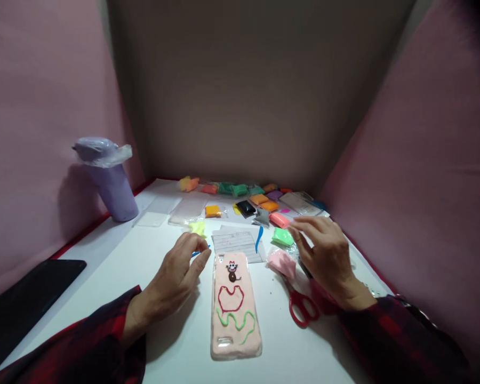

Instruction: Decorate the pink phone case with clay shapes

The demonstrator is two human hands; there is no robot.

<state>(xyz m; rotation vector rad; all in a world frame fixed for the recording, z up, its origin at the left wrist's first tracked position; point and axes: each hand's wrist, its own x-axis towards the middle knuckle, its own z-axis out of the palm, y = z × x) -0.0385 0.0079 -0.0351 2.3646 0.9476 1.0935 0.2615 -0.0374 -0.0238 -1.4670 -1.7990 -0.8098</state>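
A phone case point(235, 314) covered in pale pink clay lies in front of me, with a small brown figure, a red outline and a green squiggle on it. My left hand point(176, 280) rests left of the case, fingers pinched on a thin blue tool point(202, 250). My right hand point(326, 256) hovers right of the case, fingers apart and holding nothing, above a pink clay packet point(282, 262) and a green clay packet point(283, 236). Red-handled scissors point(302, 308) lie just under that hand.
Several coloured clay packets point(240, 190) line the back of the white table point(104, 266). A lined paper point(236, 242), a blue strip point(258, 238), clear plastic cases point(188, 210), a purple cup point(114, 186) with plastic wrap, and a black slab point(24, 301) at the left are also present.
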